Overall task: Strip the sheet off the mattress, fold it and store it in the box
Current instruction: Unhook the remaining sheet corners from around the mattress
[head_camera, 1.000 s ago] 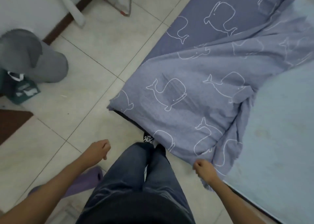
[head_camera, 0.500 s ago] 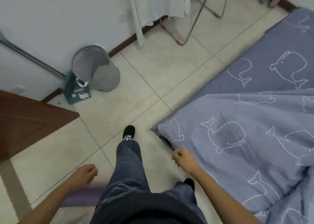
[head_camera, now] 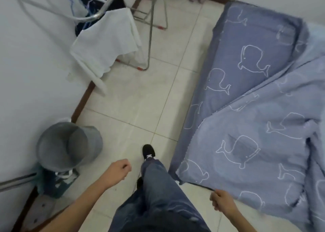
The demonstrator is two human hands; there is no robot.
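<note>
The blue-grey sheet (head_camera: pixel 246 143) with white whale outlines lies on the mattress (head_camera: pixel 314 32) at the right. Its near part is pulled loose and folded back over itself, while the far corner (head_camera: pixel 233 15) still wraps the mattress. My right hand (head_camera: pixel 222 202) hangs at the sheet's near edge with loosely curled fingers, and I see no cloth in it. My left hand (head_camera: pixel 120 170) is loosely curled over the floor and holds nothing. My legs and a black shoe (head_camera: pixel 148 152) are on the tiles between them. No box is in view.
A metal drying rack (head_camera: pixel 149 38) with a white garment (head_camera: pixel 105 43) stands ahead on the left. A grey bin (head_camera: pixel 68 143) sits by the white wall (head_camera: pixel 26 64). A tiled floor strip (head_camera: pixel 140 99) runs between wall and mattress.
My right hand has let go of the sheet's edge. I have turned and stepped along the mattress's side, bringing the rack and the far corner into view. Both arms swing.
</note>
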